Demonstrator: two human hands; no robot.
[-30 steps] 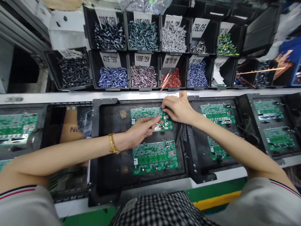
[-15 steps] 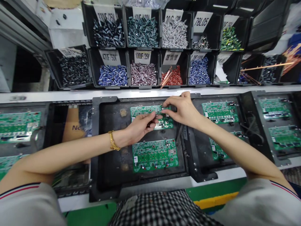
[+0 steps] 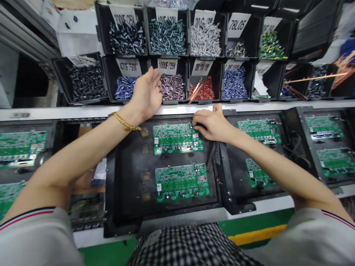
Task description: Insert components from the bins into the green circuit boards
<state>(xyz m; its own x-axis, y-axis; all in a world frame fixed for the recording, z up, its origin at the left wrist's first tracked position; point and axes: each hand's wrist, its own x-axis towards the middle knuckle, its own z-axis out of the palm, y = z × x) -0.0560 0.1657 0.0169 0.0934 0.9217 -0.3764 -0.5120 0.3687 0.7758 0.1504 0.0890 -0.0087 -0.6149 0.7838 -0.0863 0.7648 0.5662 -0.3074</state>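
My left hand (image 3: pixel 147 93), a gold bracelet on its wrist, is raised in front of the bin of purple-brown capacitors (image 3: pixel 173 87) labelled 100UF/25V. Its fingers reach up and apart, partly covering the neighbouring bin of blue capacitors (image 3: pixel 124 88). My right hand (image 3: pixel 210 123) is closed in a pinch at the upper right corner of the upper green circuit board (image 3: pixel 177 138). Whatever its fingertips hold is too small to make out. Below lies a second green circuit board (image 3: pixel 181 183), in the same black tray (image 3: pixel 133 155).
Two rows of black bins hold loose components, among them white parts (image 3: pixel 205 40) and red capacitors (image 3: pixel 206 88). A copper-coloured strip (image 3: pixel 316 78) juts across the right bins. More trays with green boards (image 3: pixel 259 132) stand on both sides along the white rail (image 3: pixel 91 113).
My left hand has left the upper board and moved up and left to the bins, its fingers now more stretched. My right hand has stayed at the board's corner, fingers drawn closer together.
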